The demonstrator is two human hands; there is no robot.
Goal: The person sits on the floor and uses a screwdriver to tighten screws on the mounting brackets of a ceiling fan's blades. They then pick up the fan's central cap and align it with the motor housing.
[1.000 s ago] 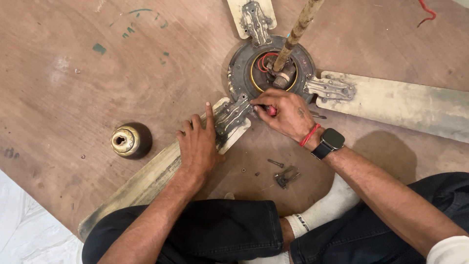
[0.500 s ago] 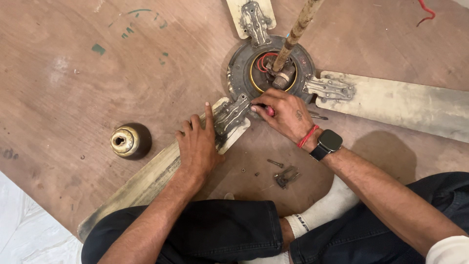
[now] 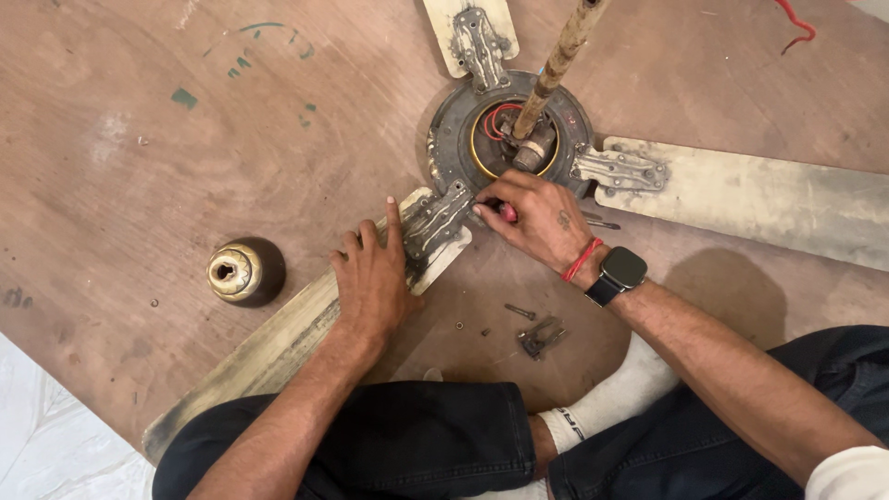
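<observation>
Ceiling fan (image 3: 509, 139): lies on the wooden floor (image 3: 139, 139), blades spread out.
Blade bracket (image 3: 435, 220): at the hub's lower-left edge.
Right hand (image 3: 537, 220): closed around a red-handled screwdriver (image 3: 505, 211), tip at the bracket.
Left hand (image 3: 370, 278): flat, fingers spread, pressing the blade (image 3: 269, 347).
Loose screws (image 3: 519, 311): near the knees.
Brass cap (image 3: 236, 271): left, well apart.

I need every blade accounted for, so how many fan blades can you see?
3: top blade above the hub, right blade, and lower-left blade under the left hand.
</observation>
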